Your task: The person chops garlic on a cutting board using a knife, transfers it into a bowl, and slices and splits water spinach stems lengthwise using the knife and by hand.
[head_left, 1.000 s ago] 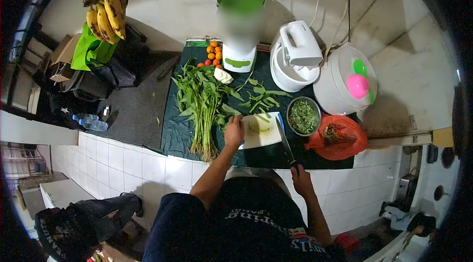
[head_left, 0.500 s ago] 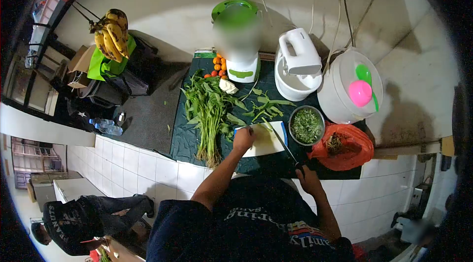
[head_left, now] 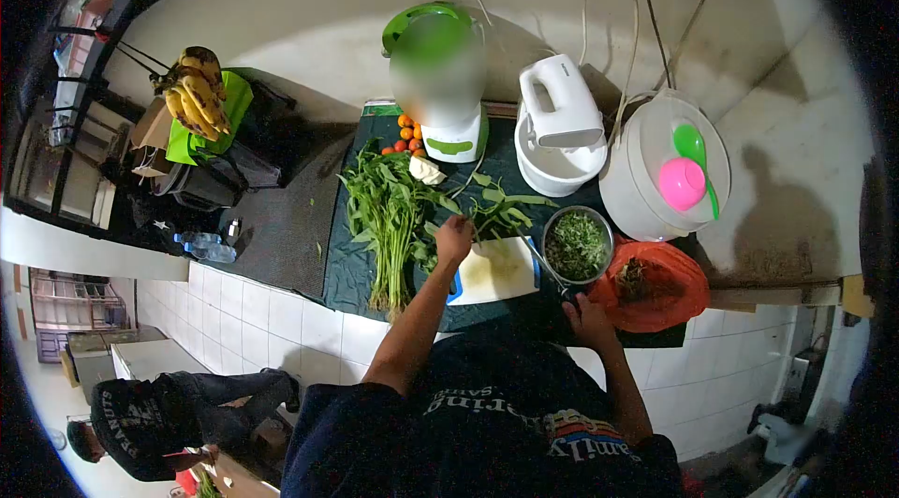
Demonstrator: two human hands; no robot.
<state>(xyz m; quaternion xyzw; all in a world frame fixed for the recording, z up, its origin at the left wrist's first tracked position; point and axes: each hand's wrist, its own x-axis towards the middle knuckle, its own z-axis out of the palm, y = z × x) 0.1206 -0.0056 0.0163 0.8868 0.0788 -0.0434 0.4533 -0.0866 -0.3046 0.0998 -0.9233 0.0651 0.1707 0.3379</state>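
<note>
My right hand [head_left: 590, 320] grips a knife [head_left: 548, 270], its thin blade pointing up and left along the right edge of the white cutting board [head_left: 492, 273]. At the board's upper left, my left hand [head_left: 454, 241] has its fingers closed at the edge of a small pile of leafy green stems [head_left: 506, 210]; it seems to pinch some of them, though the fingertips are partly hidden. A large bunch of leafy greens [head_left: 379, 227] with long stems lies left of that hand. Right of the board stands a metal bowl [head_left: 578, 245] of chopped greens.
A red plastic bag [head_left: 670, 297] with scraps lies right of the bowl. Behind are a green-and-white blender [head_left: 452, 138], a white stand mixer [head_left: 562, 161] and a white bucket [head_left: 646, 189]. Orange fruits [head_left: 409, 133] and a white lump [head_left: 426, 170] sit near the blender. Another person [head_left: 140, 423] stands lower left.
My left hand has moved up and left, off the cutting board to the pile of leafy stems. The knife has shifted toward the board's right edge. The view has tilted slightly.
</note>
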